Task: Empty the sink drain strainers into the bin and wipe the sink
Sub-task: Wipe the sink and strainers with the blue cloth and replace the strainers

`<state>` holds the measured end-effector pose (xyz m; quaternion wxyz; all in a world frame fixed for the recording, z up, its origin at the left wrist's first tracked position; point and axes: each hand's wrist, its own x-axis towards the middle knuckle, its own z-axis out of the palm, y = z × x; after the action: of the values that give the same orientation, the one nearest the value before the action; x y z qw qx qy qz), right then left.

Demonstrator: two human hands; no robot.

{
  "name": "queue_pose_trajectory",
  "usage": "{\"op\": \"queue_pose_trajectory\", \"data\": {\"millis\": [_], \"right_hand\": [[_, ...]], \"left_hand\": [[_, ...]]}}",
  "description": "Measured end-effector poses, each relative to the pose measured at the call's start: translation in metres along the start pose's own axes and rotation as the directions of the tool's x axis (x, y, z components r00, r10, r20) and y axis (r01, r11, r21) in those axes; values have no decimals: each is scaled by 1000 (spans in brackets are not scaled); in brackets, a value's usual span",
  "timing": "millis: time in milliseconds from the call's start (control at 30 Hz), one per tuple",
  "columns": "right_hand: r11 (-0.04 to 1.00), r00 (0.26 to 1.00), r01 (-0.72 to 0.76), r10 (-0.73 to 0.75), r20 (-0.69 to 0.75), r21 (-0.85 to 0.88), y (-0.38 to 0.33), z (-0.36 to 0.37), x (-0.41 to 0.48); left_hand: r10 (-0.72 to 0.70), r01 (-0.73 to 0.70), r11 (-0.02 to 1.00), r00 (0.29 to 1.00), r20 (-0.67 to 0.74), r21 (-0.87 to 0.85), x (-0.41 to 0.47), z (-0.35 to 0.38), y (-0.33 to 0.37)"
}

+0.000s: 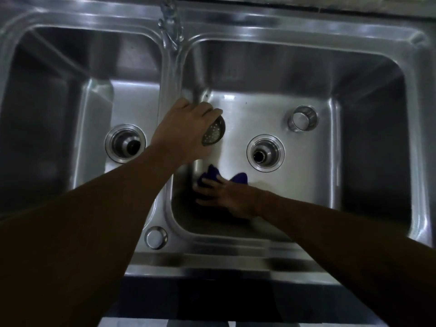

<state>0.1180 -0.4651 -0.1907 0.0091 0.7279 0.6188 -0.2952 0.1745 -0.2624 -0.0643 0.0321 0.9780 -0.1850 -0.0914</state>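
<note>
A steel double sink (pixel 236 258) fills the view. My left hand (pixel 184 131) holds a perforated metal strainer (pixel 213 134) above the divider, over the right basin's left side. My right hand (pixel 226 194) presses flat on a dark blue cloth (pixel 212 173) at the near left of the right basin floor. A second strainer (pixel 303 119) lies on its side at the back right of that floor. Both drain holes, left (pixel 126 142) and right (pixel 265 153), stand without strainers. The bin is out of sight.
Water streams from the tap (pixel 171 31) at the top onto the divider between the basins. A round steel cap (pixel 156 237) sits on the near rim by the divider. The counter's front edge runs along the bottom.
</note>
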Motion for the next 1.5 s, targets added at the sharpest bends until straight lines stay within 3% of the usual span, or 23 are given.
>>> {"op": "queue_pose_trajectory", "data": {"millis": [200, 333, 567, 800, 1000, 1100, 1200, 1267, 1333, 1400, 1433, 1500], "right_hand": [[985, 990, 130, -122, 72, -110, 44, 8, -106], [981, 995, 8, 12, 102, -196, 72, 29, -169], [973, 996, -75, 81, 21, -218, 48, 33, -112], [983, 987, -141, 131, -88, -121, 22, -1, -27], [984, 984, -145, 133, -122, -101, 44, 43, -107], [967, 960, -252, 253, -117, 28, 58, 55, -146], [908, 932, -300, 345, -114, 292, 53, 46, -151], [841, 879, -275, 416, -232, 466, 40, 31, -139], [678, 706, -271, 622, -338, 683, 25, 7, -118], [376, 488, -165, 835, -256, 912, 16, -23, -90], [174, 428, -58, 894, -133, 983, 13, -39, -78], [-179, 464, 204, 883, 66, 962, 12, -63, -59]], "left_hand": [[3, -3, 1000, 1000, 15, -23, 1, -5, 1], [-1, 1, 1000, 999, 37, -3, 2, -9, 2], [-2, 1, 1000, 1000, 25, 23, 2, -5, 2], [-4, 4, 1000, 1000, -8, -2, 1, -2, 1], [-18, 18, 1000, 1000, -23, 8, 3, -3, 3], [-24, 25, 1000, 999, -31, 10, 4, -3, 4], [-27, 26, 999, 999, -39, -28, 3, -4, 4], [-29, 29, 999, 999, -17, -20, 1, -5, 6], [-61, 61, 998, 998, 7, -21, 0, -7, 11], [-110, 111, 986, 994, 16, -121, 0, -12, 19], [-127, 130, 966, 992, 27, -225, 0, -15, 23], [-108, 131, 897, 991, 78, -423, 0, -19, 34]]}}
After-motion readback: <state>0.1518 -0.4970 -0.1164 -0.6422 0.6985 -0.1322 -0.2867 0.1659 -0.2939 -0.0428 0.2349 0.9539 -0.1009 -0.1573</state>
